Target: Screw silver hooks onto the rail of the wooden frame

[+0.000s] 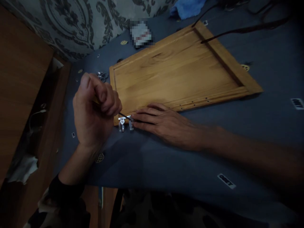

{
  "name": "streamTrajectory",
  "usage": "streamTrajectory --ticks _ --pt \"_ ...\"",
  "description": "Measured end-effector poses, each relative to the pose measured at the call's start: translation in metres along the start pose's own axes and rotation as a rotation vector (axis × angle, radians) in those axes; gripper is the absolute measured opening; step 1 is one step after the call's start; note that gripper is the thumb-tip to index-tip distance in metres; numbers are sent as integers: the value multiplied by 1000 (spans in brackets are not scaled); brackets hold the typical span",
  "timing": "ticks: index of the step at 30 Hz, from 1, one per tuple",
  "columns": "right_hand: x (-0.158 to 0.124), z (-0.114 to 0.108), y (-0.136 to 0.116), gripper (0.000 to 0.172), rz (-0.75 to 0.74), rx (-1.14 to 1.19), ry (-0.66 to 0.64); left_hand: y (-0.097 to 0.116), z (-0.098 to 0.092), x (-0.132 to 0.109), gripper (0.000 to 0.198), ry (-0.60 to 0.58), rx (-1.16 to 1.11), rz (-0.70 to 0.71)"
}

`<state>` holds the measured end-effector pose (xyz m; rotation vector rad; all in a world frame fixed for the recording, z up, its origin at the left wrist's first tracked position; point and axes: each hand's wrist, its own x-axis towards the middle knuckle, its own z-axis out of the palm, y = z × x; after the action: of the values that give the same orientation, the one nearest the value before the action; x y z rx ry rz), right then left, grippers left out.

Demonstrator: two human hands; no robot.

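Single head-worn view, looking forward and down, at close range, over a wooden panel (166,69)

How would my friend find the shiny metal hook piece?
Find the big wooden board on the blue-grey surface, then follow its edge nearest the person to its left end. There, between the left hand and the right hand, is the metal hook piece. Unlike the metal bits lying off the board, it sits on the board's edge, where a thin dark shaft points.
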<state>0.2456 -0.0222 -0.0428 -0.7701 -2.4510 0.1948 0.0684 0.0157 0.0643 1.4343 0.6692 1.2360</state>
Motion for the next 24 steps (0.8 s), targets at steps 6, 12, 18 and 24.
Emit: streamTrajectory --ticks 6,12,18,24 --pt "-1 0 0 43 -14 18 3 1 -4 -1 47 -79 -31 -16" --pt "1 -1 0 45 -15 11 12 0 -7 0 34 -188 -86 -6" --pt "1 -2 0 46 -17 7 -3 3 0 -3 22 6 -13 -45" --pt "0 -1 -1 45 -15 -27 6 1 6 -7 19 5 -9 15"
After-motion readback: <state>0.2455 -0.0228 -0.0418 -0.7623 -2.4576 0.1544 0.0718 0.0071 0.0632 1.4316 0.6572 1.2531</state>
